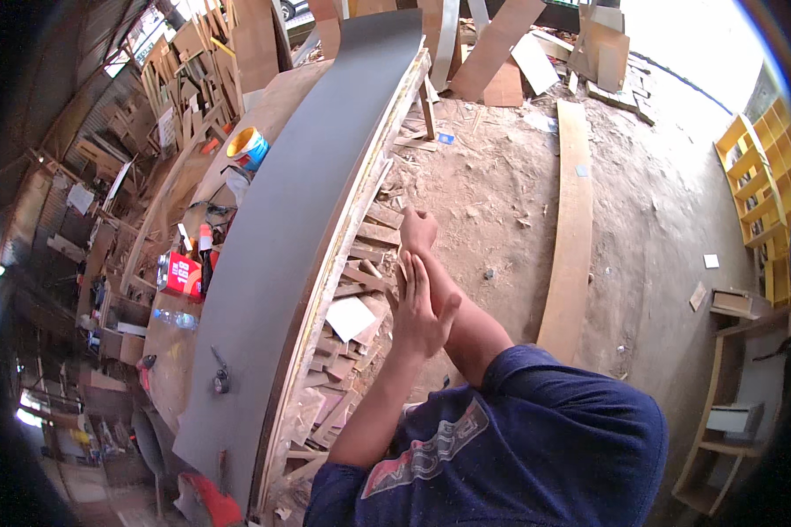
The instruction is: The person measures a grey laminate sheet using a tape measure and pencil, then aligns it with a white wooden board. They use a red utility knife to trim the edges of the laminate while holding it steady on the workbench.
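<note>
The long grey panel (299,176) is laid lengthwise along the desk (358,211), to the left of the hands, and is touched by neither of them. The left hand (426,321) is held with its fingers extended and nothing grasped; its fingertips are seen against the right forearm near the wrist. The right hand (419,230) is clenched into a loose fist; whether anything small is enclosed in it cannot be told. Wood offcuts (378,235) are heaped beside and below the desk's edge, near both hands. A small dark metal tool (221,379) is rested on the panel's nearer part. Beyond its far side are placed a yellow-and-blue bucket (249,148), a red tin (181,275) and a clear plastic bottle (176,319).
</note>
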`<state>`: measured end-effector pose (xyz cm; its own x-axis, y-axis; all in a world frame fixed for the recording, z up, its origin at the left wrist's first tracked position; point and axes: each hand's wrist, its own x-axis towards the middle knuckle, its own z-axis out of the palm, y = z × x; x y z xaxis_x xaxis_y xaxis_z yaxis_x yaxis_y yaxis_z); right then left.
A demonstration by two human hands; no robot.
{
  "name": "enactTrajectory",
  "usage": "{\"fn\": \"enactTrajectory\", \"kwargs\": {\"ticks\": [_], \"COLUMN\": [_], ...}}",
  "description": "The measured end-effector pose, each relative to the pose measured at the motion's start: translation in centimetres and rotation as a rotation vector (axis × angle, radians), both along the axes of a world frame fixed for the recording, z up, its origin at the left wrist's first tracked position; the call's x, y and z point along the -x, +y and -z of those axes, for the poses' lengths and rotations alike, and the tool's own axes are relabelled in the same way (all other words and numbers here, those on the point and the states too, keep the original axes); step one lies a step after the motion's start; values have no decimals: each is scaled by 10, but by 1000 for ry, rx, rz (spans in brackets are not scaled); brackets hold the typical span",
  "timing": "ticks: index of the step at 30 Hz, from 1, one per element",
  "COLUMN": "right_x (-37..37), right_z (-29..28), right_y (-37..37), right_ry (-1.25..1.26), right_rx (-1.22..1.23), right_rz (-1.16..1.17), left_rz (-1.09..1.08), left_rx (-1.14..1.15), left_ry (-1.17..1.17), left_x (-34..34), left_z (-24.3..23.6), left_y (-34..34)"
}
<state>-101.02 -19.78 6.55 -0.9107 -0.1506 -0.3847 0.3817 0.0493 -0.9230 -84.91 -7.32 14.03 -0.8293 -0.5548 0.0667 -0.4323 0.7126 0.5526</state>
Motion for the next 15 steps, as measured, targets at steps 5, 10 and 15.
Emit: {"fn": "enactTrajectory", "kwargs": {"ticks": [5, 10, 15], "right_x": [-3, 29, 50], "right_z": [-9, 12, 40], "right_y": [24, 42, 50], "right_ry": [-89, -41, -74], "right_rx": [89, 54, -8], "right_rz": [-154, -2, 119], "left_rz": [-165, -2, 172], "left_rx": [47, 9, -85], "left_ry": [87, 100, -87], "left_x": [55, 48, 13], "left_z": [4, 18, 1], "left_y": [-12, 28, 64]}}
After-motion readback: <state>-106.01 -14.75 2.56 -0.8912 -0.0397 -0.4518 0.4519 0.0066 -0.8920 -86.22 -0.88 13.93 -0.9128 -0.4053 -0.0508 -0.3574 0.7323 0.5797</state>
